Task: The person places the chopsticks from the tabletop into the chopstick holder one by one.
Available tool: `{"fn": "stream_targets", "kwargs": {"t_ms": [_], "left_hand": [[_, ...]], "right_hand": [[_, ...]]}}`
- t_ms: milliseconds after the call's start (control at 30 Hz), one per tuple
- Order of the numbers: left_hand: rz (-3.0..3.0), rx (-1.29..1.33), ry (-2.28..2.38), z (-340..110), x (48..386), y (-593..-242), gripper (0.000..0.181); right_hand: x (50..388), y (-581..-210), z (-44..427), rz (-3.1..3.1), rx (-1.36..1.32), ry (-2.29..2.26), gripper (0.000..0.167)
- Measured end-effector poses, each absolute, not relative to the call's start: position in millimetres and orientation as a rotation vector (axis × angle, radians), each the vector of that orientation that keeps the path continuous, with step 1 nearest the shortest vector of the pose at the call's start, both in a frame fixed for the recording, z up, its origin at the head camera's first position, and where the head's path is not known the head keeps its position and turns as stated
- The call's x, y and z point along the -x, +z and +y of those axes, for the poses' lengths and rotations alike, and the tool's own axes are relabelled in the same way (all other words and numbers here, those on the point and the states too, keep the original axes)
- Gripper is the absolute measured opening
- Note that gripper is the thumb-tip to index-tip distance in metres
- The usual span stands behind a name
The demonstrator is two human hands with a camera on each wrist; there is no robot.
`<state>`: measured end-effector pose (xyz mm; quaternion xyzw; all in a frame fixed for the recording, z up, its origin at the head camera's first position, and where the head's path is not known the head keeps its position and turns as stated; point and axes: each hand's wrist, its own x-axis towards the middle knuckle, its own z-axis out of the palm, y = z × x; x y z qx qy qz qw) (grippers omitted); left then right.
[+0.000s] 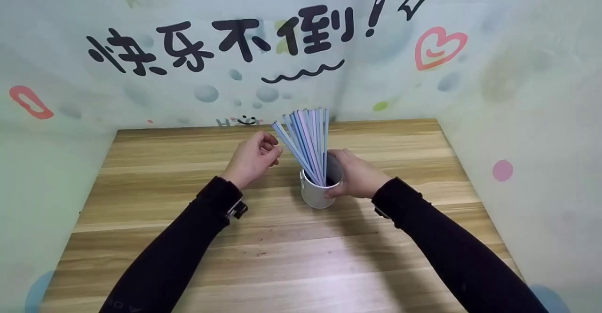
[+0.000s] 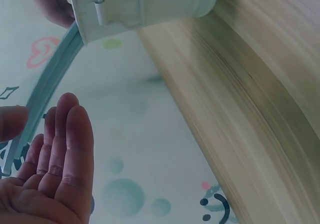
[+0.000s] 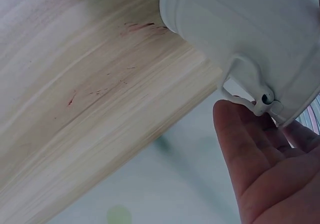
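Note:
A small white metal bucket (image 1: 318, 196) with a wire handle stands near the middle of the wooden table, holding a bundle of long, thin pastel blue and pink sticks (image 1: 305, 139) that fan out to the left. Their exact kind is unclear. My right hand (image 1: 358, 174) grips the bucket from its right side, thumb toward the front near the rim; the right wrist view shows fingers by the handle's hinge (image 3: 266, 100). Just left of the sticks, my left hand (image 1: 254, 158) hovers with loosely bent fingers and holds nothing. In the left wrist view, its fingers (image 2: 77, 149) are apart from the bucket (image 2: 150, 4).
The wooden table (image 1: 263, 266) carries a few small reddish marks (image 3: 137, 27). Behind it hangs a printed backdrop (image 1: 188, 82) with black characters, and pale side walls (image 1: 531, 115) close in on both sides. Each black sleeve has a wrist-worn device (image 1: 236, 209).

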<state>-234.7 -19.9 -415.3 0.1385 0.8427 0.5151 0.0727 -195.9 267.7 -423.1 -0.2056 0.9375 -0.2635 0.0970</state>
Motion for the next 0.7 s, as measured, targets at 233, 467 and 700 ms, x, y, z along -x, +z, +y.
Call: {"fn": "stream_targets", "kwargs": {"t_ms": [233, 467, 700], "left_hand": [[2.617, -0.355, 1.475, -36.0, 235.1, -423.0, 0.029], [2.788, -0.309, 1.285, -61.2, 241.6, -429.8, 0.035], [3.026, -0.379, 0.989, -85.7, 247.8, -443.3, 0.039]], "right_hand": [[195.1, -420.5, 280.7, 2.763, 0.492, -0.771, 0.102], [199.6, -422.9, 313.7, 2.817, 0.395, -0.776, 0.083], [202.7, -430.8, 359.5, 2.910, 0.302, -0.681, 0.076]]}}
